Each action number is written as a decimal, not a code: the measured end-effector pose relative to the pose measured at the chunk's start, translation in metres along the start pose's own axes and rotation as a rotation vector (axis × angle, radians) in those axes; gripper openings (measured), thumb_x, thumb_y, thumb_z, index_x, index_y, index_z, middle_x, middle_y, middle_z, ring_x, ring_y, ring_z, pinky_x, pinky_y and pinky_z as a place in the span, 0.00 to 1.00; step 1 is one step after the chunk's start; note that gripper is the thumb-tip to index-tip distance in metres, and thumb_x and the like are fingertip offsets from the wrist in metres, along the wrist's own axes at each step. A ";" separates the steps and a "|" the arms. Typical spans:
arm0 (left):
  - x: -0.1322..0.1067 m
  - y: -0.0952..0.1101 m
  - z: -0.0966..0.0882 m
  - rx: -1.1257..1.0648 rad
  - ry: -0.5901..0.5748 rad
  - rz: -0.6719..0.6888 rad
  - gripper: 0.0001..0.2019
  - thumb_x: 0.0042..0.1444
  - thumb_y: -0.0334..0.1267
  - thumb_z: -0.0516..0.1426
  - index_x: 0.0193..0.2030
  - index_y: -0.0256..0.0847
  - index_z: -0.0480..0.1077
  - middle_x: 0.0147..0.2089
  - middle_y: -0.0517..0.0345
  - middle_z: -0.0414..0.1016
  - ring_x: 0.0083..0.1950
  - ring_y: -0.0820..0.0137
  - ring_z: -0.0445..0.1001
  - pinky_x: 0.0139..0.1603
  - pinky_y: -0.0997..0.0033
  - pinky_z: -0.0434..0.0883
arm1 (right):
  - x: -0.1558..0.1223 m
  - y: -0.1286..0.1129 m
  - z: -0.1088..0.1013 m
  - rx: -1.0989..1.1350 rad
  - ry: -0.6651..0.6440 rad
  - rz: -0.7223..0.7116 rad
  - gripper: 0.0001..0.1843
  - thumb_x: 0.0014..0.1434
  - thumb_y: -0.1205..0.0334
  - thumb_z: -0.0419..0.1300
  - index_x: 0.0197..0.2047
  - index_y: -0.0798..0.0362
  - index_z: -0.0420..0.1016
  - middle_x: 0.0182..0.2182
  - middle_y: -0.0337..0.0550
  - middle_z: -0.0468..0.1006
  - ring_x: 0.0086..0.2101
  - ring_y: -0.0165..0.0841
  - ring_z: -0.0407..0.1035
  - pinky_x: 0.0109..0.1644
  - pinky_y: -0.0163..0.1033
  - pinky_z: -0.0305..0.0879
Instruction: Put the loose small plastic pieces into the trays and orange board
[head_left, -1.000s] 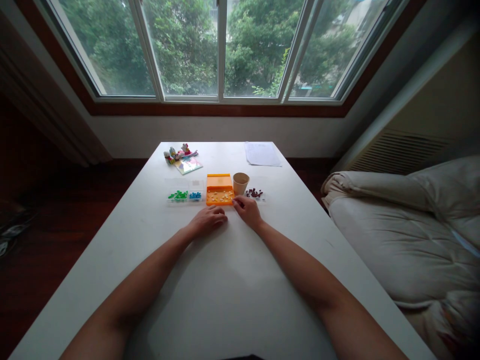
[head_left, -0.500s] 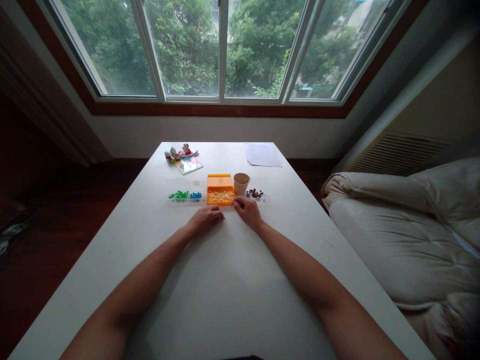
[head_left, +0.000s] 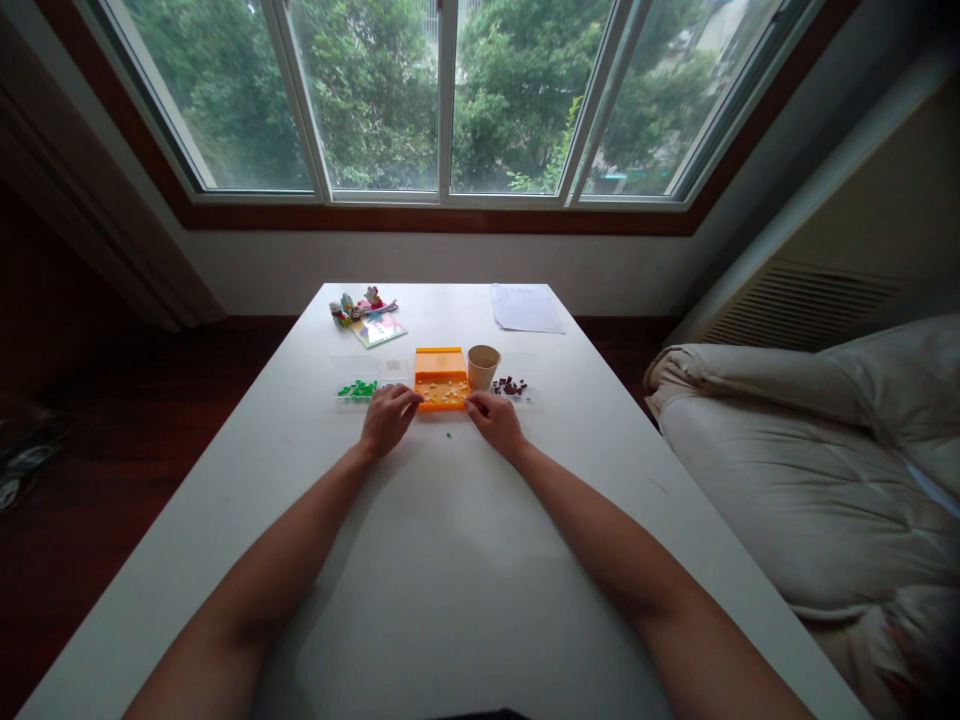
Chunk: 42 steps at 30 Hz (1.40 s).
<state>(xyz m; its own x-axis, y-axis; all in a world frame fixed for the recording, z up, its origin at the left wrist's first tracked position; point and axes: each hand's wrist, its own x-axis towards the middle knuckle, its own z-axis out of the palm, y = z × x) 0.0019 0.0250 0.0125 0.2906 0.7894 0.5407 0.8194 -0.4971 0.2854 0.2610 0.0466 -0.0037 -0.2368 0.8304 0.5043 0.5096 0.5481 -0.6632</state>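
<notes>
On the white table an orange plastic box (head_left: 439,363) lies with its lid folded back, several small pale pieces (head_left: 450,392) in its near half. My left hand (head_left: 390,415) has its fingertips closed at the box's near left edge. At the near right corner, my right hand (head_left: 495,418) pinches the rim with thumb and fingers. A tiny green piece (head_left: 448,435) rests on the table between my hands. To the left, a clear tray holds green pieces (head_left: 358,389); my left hand covers most of the blue pieces beside them.
A brown paper cup (head_left: 483,367) stands just right of the box. Dark brown pieces (head_left: 511,386) lie in a clear tray behind my right hand. Farther back are small colourful figures (head_left: 364,305), a shiny card (head_left: 379,330) and paper sheets (head_left: 526,308).
My left hand has left the green piece on the table and moved forward and left to the box's left edge, now covering the blue pieces. My right hand has stayed put.
</notes>
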 end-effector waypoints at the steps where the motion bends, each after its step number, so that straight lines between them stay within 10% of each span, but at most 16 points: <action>1: 0.001 -0.006 -0.004 0.025 0.058 -0.063 0.08 0.64 0.35 0.55 0.43 0.46 0.77 0.43 0.54 0.77 0.48 0.61 0.71 0.52 0.60 0.64 | 0.000 0.000 0.000 0.002 -0.001 -0.005 0.12 0.64 0.57 0.56 0.35 0.53 0.77 0.25 0.39 0.74 0.25 0.30 0.64 0.32 0.34 0.57; 13: 0.002 -0.063 -0.013 0.173 0.374 -0.501 0.11 0.60 0.35 0.56 0.48 0.45 0.76 0.48 0.50 0.77 0.53 0.52 0.66 0.55 0.52 0.60 | -0.001 0.002 0.000 0.004 -0.013 -0.009 0.11 0.63 0.57 0.56 0.35 0.52 0.77 0.23 0.37 0.72 0.25 0.29 0.63 0.32 0.34 0.56; 21: 0.003 -0.033 -0.011 0.131 0.290 -0.273 0.08 0.63 0.37 0.55 0.43 0.44 0.76 0.44 0.51 0.76 0.49 0.57 0.68 0.54 0.55 0.64 | 0.000 0.000 0.001 -0.003 -0.016 0.003 0.11 0.63 0.57 0.56 0.35 0.52 0.77 0.24 0.38 0.73 0.25 0.29 0.63 0.32 0.34 0.57; 31: 0.000 0.036 0.007 -0.009 -0.222 0.252 0.08 0.63 0.35 0.56 0.44 0.45 0.76 0.45 0.51 0.74 0.48 0.61 0.67 0.50 0.60 0.68 | 0.000 -0.003 -0.002 -0.007 -0.019 0.008 0.13 0.64 0.55 0.55 0.36 0.52 0.77 0.24 0.38 0.72 0.25 0.30 0.63 0.32 0.34 0.58; 42: -0.002 0.042 0.015 -0.040 -0.317 0.230 0.07 0.63 0.36 0.56 0.40 0.45 0.77 0.42 0.51 0.73 0.45 0.62 0.67 0.47 0.62 0.69 | 0.000 -0.003 -0.002 -0.008 -0.021 0.005 0.12 0.64 0.56 0.55 0.36 0.52 0.77 0.23 0.37 0.71 0.25 0.30 0.63 0.31 0.34 0.57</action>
<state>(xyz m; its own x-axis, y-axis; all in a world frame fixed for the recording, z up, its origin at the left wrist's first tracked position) 0.0431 0.0079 0.0116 0.6077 0.7249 0.3243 0.6970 -0.6826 0.2195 0.2609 0.0445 -0.0008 -0.2514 0.8353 0.4890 0.5178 0.5429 -0.6611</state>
